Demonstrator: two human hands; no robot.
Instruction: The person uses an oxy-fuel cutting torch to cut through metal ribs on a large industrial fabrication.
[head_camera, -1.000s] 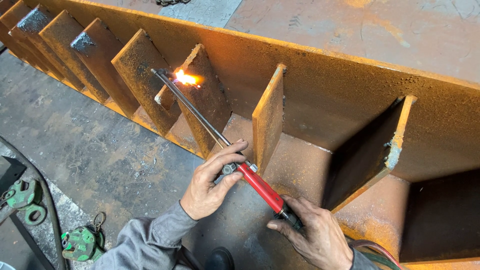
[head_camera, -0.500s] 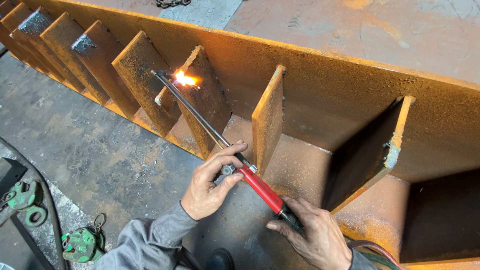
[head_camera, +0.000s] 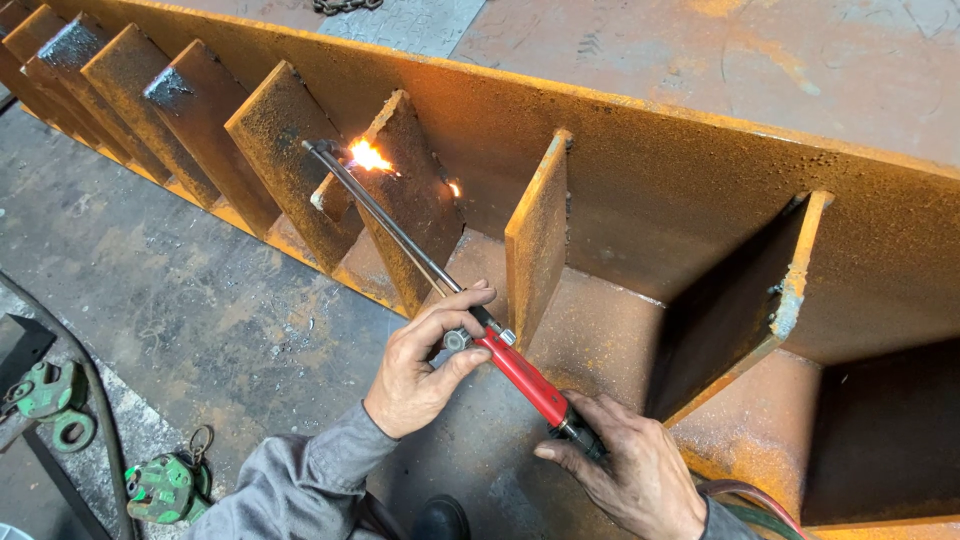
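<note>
A cutting torch (head_camera: 520, 365) with a red handle and long thin metal tubes reaches up and left to a rusty orange stiffener plate (head_camera: 405, 205) of a big steel beam (head_camera: 650, 170). Its tip burns with a bright flame (head_camera: 368, 155) against that plate. My left hand (head_camera: 425, 365) grips the torch at the valve, just ahead of the red handle. My right hand (head_camera: 625, 465) holds the rear end of the handle, where hoses (head_camera: 745, 495) leave it.
Several more rusty stiffener plates (head_camera: 275, 150) stand in a row along the beam, with one (head_camera: 535, 235) right beside my left hand. Green lifting clamps (head_camera: 160, 485) and a black hose (head_camera: 100, 420) lie on the concrete floor at lower left. A dark shoe (head_camera: 440, 520) shows below.
The torch and both hands stay almost where they were. The flame keeps burning at the same plate.
</note>
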